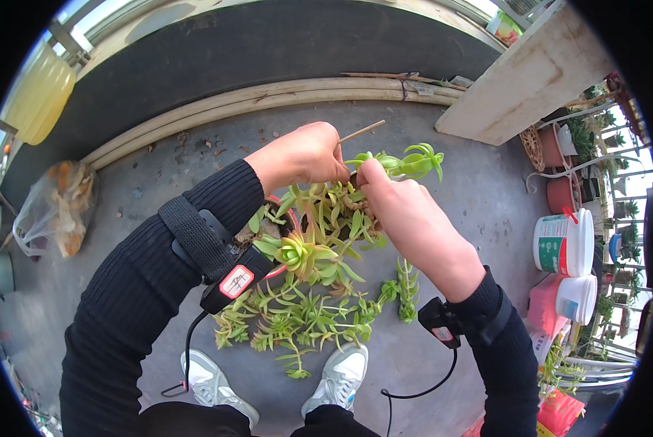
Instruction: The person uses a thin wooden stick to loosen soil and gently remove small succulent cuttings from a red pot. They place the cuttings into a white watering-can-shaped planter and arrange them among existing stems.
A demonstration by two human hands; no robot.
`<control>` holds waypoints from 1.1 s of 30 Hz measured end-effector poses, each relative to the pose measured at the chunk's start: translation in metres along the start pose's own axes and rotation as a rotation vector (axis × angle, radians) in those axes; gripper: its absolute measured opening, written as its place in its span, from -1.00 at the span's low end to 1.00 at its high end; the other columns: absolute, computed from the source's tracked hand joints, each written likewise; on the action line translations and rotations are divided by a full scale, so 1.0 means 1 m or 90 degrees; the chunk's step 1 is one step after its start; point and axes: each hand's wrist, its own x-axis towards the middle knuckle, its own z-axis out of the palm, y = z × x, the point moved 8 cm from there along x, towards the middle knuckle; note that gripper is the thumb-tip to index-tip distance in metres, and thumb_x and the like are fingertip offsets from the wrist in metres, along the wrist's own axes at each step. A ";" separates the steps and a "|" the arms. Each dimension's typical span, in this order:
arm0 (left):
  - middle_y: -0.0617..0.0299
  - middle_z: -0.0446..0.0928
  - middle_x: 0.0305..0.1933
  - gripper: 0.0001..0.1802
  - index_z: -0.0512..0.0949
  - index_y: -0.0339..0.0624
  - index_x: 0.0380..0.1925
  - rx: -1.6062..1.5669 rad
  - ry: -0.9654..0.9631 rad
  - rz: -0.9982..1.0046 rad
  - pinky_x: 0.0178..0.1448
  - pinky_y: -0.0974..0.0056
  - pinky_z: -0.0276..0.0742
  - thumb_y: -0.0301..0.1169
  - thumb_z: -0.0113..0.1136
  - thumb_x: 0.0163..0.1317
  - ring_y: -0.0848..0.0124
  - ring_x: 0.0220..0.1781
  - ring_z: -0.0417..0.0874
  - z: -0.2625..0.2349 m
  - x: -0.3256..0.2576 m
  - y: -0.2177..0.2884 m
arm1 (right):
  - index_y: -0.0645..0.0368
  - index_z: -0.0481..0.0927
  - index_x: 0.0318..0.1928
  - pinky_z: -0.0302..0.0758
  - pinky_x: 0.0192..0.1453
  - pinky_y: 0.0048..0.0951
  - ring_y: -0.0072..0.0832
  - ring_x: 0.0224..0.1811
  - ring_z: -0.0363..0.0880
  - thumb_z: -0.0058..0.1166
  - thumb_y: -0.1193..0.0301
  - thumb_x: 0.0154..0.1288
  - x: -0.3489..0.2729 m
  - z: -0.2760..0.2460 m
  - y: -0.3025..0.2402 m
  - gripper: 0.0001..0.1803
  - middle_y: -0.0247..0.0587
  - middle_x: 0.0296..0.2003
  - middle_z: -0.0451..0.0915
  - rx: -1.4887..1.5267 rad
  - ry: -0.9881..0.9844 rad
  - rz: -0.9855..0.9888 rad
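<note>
A thin wooden stick juts out of my left hand, whose fingers are curled closed around it. My right hand pinches a green succulent stem with plump leaves, its tip pointing right. Both hands meet just above a bushy potted succulent, and their fingertips hide where the stem meets the plant. Part of the pot's reddish rim shows under my left wrist. A yellow-green rosette leans over the near side, and trailing shoots hang toward my shoes.
A loose-looking green sprig lies right of the plant. White tubs and a pink container stand at right, below shelved pots. At left are a plastic bag and a yellow container. Pale poles line the far wall.
</note>
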 end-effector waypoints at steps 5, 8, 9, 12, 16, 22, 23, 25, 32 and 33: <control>0.09 0.71 -0.34 -0.71 0.73 -0.33 -0.28 -0.001 -0.024 0.036 -0.09 0.22 0.58 -0.29 0.38 0.15 0.37 -0.25 0.71 0.003 -0.006 0.004 | 0.10 0.46 -0.02 0.53 -0.46 -0.30 -0.23 -0.57 0.63 0.02 0.54 0.39 -0.025 -0.015 0.000 -0.81 -0.10 -0.42 0.66 -0.029 0.119 -0.020; 0.16 0.71 -0.30 -0.71 0.72 -0.31 -0.23 -0.048 -0.027 0.046 -0.03 0.25 0.55 -0.28 0.35 0.21 0.42 -0.21 0.68 0.001 -0.011 0.003 | 0.13 0.47 -0.04 0.48 -0.51 -0.44 -0.45 -0.59 0.62 0.00 0.51 0.47 -0.042 -0.032 -0.007 -0.88 -0.18 -0.49 0.62 0.033 0.289 -0.101; 0.18 0.71 -0.29 -0.72 0.72 -0.30 -0.21 -0.064 -0.016 0.043 -0.01 0.27 0.54 -0.28 0.33 0.24 0.45 -0.19 0.67 -0.002 -0.014 0.000 | 0.15 0.47 -0.03 0.48 -0.51 -0.48 -0.49 -0.59 0.61 -0.01 0.50 0.50 -0.047 -0.031 -0.001 -0.90 -0.22 -0.50 0.60 0.117 0.269 -0.057; 0.25 0.69 -0.27 -0.72 0.71 -0.29 -0.17 -0.114 0.009 0.024 0.04 0.31 0.51 -0.28 0.29 0.30 0.50 -0.16 0.63 -0.010 -0.023 -0.009 | 0.20 0.42 -0.01 0.46 -0.47 -0.61 -0.60 -0.56 0.59 -0.12 0.42 0.60 -0.075 -0.025 0.009 -0.88 -0.35 -0.53 0.52 0.357 0.196 0.037; 0.29 0.67 -0.28 -0.76 0.69 -0.30 -0.18 -0.178 0.014 0.015 0.03 0.36 0.50 -0.32 0.25 0.35 0.57 -0.17 0.60 -0.018 -0.039 -0.020 | 0.12 0.30 -0.01 0.53 -0.42 -0.56 -0.55 -0.53 0.58 -0.22 0.39 0.63 -0.106 -0.002 0.028 -0.91 -0.36 -0.50 0.43 0.659 0.126 0.162; 0.28 0.67 -0.20 -0.76 0.67 -0.31 -0.12 -0.239 -0.005 0.026 0.06 0.39 0.54 -0.35 0.24 0.37 0.54 -0.14 0.63 -0.017 -0.057 -0.025 | 0.09 0.34 -0.03 0.57 -0.33 -0.56 -0.59 -0.49 0.55 -0.21 0.31 0.64 -0.132 0.023 0.052 -0.86 -0.41 -0.47 0.45 0.975 0.087 0.199; 0.28 0.68 -0.19 -0.76 0.67 -0.31 -0.11 -0.241 -0.012 0.030 0.07 0.39 0.55 -0.35 0.24 0.36 0.54 -0.13 0.64 -0.017 -0.059 -0.024 | 0.10 0.34 -0.05 0.56 -0.34 -0.56 -0.59 -0.50 0.55 -0.21 0.31 0.64 -0.134 0.024 0.053 -0.86 -0.42 -0.48 0.44 0.996 0.084 0.205; 0.28 0.68 -0.19 -0.76 0.66 -0.30 -0.09 -0.251 -0.034 0.037 0.09 0.38 0.55 -0.36 0.26 0.35 0.53 -0.11 0.65 -0.014 -0.064 -0.023 | 0.12 0.39 0.02 0.55 -0.35 -0.52 -0.57 -0.52 0.54 -0.15 0.35 0.62 -0.137 0.026 0.054 -0.85 -0.39 -0.49 0.47 0.897 0.036 0.232; 0.16 0.58 0.12 -0.55 0.56 -0.24 0.06 -0.141 -0.036 0.140 0.27 0.21 0.48 -0.40 0.36 0.15 0.33 0.17 0.56 -0.003 -0.076 -0.008 | 0.05 0.63 0.14 0.46 -0.40 -0.52 -0.62 -0.45 0.54 0.16 0.53 0.34 -0.116 -0.006 0.034 -0.64 -0.30 -0.39 0.60 0.294 0.115 0.153; 0.16 0.57 0.12 -0.53 0.55 -0.23 0.06 -0.113 -0.022 0.148 0.28 0.20 0.46 -0.39 0.37 0.13 0.31 0.17 0.55 -0.001 -0.076 -0.006 | 0.08 0.68 0.07 0.45 -0.41 -0.52 -0.62 -0.45 0.54 0.19 0.53 0.32 -0.107 -0.016 0.031 -0.69 -0.32 -0.40 0.60 0.240 0.196 0.129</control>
